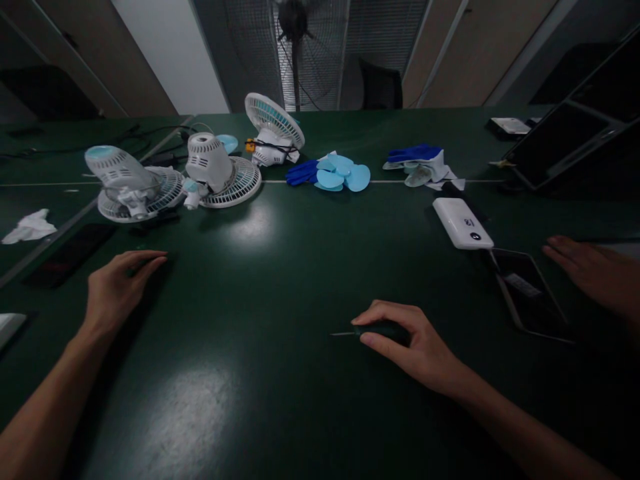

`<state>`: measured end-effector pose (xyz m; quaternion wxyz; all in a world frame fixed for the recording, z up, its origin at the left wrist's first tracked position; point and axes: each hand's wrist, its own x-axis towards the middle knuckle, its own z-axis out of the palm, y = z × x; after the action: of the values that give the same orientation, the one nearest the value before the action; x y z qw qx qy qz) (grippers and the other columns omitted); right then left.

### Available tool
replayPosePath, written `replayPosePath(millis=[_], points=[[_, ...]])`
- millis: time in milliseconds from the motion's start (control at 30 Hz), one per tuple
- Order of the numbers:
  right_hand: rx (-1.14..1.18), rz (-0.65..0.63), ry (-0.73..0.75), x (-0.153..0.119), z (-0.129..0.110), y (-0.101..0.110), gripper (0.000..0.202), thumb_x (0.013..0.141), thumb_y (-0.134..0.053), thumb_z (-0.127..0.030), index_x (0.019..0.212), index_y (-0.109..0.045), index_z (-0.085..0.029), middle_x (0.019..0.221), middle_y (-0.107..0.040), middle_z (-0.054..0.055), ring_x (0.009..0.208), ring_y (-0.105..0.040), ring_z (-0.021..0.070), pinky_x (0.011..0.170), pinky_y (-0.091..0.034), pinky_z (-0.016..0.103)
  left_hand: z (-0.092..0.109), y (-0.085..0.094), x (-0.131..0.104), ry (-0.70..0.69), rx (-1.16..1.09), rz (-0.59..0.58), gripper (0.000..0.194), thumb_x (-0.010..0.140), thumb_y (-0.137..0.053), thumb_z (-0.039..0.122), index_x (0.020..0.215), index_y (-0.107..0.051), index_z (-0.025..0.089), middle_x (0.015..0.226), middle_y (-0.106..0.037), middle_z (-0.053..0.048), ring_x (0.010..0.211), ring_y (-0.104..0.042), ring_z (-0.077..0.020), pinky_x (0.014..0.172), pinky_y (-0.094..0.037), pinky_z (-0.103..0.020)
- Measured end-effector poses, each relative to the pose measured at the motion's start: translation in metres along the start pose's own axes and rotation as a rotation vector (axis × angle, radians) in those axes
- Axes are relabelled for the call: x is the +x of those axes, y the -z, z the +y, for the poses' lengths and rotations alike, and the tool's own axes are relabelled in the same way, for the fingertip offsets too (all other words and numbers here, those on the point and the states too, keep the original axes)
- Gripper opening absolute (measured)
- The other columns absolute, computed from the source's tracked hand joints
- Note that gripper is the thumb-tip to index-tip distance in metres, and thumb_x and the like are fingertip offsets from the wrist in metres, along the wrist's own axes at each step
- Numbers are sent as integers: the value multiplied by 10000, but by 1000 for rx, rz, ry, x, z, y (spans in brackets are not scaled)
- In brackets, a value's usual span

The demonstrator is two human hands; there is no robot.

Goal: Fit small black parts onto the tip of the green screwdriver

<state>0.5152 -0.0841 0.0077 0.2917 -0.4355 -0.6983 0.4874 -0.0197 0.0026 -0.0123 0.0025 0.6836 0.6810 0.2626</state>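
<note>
My right hand is closed around the dark handle of a screwdriver. Its thin metal shaft points left, low over the green table. On the left side, my left hand rests at the tabletop with thumb and fingers brought together in a pinch. Whether anything small sits between those fingertips is hidden. Beyond that hand are two white fan heads, a left one and a right one, both lying grille down. A third small fan stands tilted behind them with a dark cord around its base.
Light-blue fan blades lie by blue gloves at the middle back. More gloves, a white power bank and a phone are to the right. Another person's hand rests at the right edge.
</note>
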Motion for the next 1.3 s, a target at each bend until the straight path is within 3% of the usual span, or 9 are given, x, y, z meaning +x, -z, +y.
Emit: replayPosePath(millis=[167,500,733,900,1067,1300], points=[[6,8,6,1,0,0,173,985,-682,-286,1148,-738,-267,1054,-732,34,980,-686,217,829,-534,352,0,5,-1,32,-12,35,499,915,-595,563,1193,-718,167,1215,-712,-54,1048,-679,-217,999,-500,-312],[30,-4,10,0,-1,0,173,988,-684,-281,1151,-736,-257,1061,-733,39,989,-692,218,841,-542,359,-6,21,-5,212,-61,-63,552,858,-660,594,1234,-707,192,1243,-719,-52,1080,-677,-255,998,-512,-352],[-12,-11,-3,0,-2,1,172,982,-688,-275,1146,-736,-263,1065,-732,32,1001,-692,218,867,-531,362,8,25,-3,384,-145,-87,529,827,-718,526,1234,-725,188,1269,-728,-31,1169,-660,-285,1086,-478,-429],[-5,-14,-1,0,-3,1,173,991,-671,-284,1150,-735,-258,1063,-728,37,990,-690,218,843,-534,363,14,23,-5,340,-198,-49,555,815,-733,507,1241,-725,151,1313,-708,-69,1224,-637,-297,1159,-419,-459],[-6,-12,17,0,0,0,175,988,-686,-279,1155,-733,-259,1060,-729,37,987,-690,215,843,-538,360,9,19,-5,294,-109,-43,508,851,-699,503,1245,-732,184,1337,-700,-66,1242,-636,-303,1172,-405,-453],[-7,-16,-7,-2,0,1,188,986,-684,-273,1167,-737,-263,1080,-733,44,1001,-696,221,823,-561,351,8,19,-5,329,-49,-98,562,836,-693,544,1290,-707,212,1309,-707,-65,1171,-665,-296,1090,-472,-415]])
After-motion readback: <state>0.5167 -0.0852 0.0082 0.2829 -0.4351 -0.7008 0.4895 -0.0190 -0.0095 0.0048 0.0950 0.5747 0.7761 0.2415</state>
